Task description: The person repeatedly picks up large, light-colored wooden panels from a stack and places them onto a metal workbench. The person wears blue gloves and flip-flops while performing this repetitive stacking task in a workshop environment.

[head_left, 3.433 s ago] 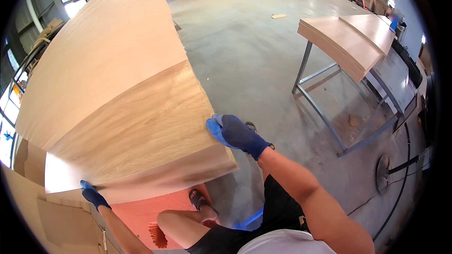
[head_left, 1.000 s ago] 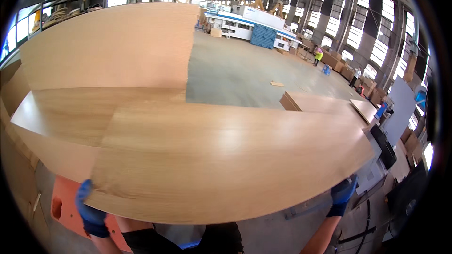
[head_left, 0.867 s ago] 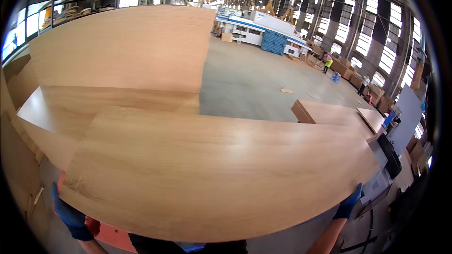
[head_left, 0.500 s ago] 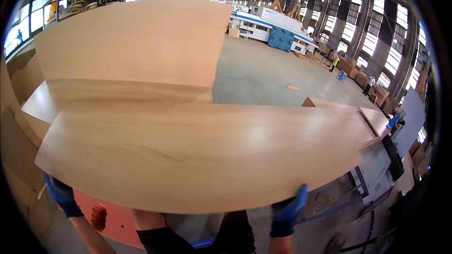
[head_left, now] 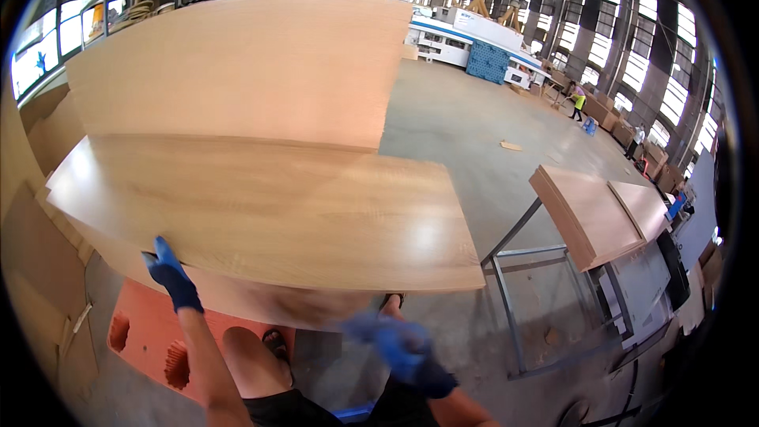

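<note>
A wide wood-grain board [head_left: 300, 205] lies flat on the left, its near edge facing me. My left hand [head_left: 171, 275], in a blue glove, closes on that near edge, thumb on top and the other fingers largely hidden. Low in the middle, my right hand [head_left: 403, 352], also blue-gloved, is smeared by motion, just in front of the board's near edge; its fingers cannot be read. Beneath that edge shows a pale, partly blurred front face [head_left: 273, 300]; whether it is a stack's side or another board is unclear.
A tall pale panel [head_left: 237, 71] stands behind the board. An orange-red slotted base [head_left: 150, 340] lies by my feet. To the right, a stack of panels [head_left: 589, 217] sits beside a grey metal frame [head_left: 506, 308]. White machinery [head_left: 443, 43] and people stand farther back.
The long board held across in front of me no longer spans to the right; the right-hand panel stack and frame are uncovered. My left hand moved right and up; my right moved left.
</note>
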Tool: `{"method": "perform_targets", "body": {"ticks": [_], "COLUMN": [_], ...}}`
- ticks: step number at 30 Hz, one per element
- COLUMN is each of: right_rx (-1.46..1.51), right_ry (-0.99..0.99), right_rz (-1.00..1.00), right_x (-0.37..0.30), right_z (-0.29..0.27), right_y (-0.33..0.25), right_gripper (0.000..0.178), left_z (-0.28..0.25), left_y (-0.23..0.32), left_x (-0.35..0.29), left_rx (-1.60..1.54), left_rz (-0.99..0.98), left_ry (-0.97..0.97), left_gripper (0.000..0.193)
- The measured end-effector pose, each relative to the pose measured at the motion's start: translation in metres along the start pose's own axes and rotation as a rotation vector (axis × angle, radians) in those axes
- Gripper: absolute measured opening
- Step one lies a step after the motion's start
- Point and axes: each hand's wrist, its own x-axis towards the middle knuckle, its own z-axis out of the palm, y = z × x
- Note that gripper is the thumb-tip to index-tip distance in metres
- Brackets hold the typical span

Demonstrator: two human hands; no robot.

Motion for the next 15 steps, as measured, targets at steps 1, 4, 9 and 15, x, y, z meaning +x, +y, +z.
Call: {"method": "perform_targets", "body": {"ticks": [1,4,9,15], "right_rx": [-0.121,-0.365,-0.499,-0.381], "right_ry": [0.201,0.715,0.695,0.381], "right_rz": [-0.044,-0.296,-0.072,0.265], "right_x": [0.000,0.012,0.079,0.123], "right_z": [-0.016,-0.071,-0.111,-0.098], "right_y": [-0.007,-0.026,-0.016,0.015], "right_gripper": [0.030,0.030,0.035,0.042], "left_z": [-0.004,-0.011,-0.012,-0.027], "left_y": [-0.010,-0.031,-0.046,-0.063], "left_x": [0.020,0.072,0.125,0.154], "left_rx": [0.120,0.376,0.729,0.840], "left_rz": [0.054,0.049,0.029,0.102], "left_ry": [0.024,0.026,0.044,0.040], "left_gripper": [0.038,0.035,0.041,0.045]}}
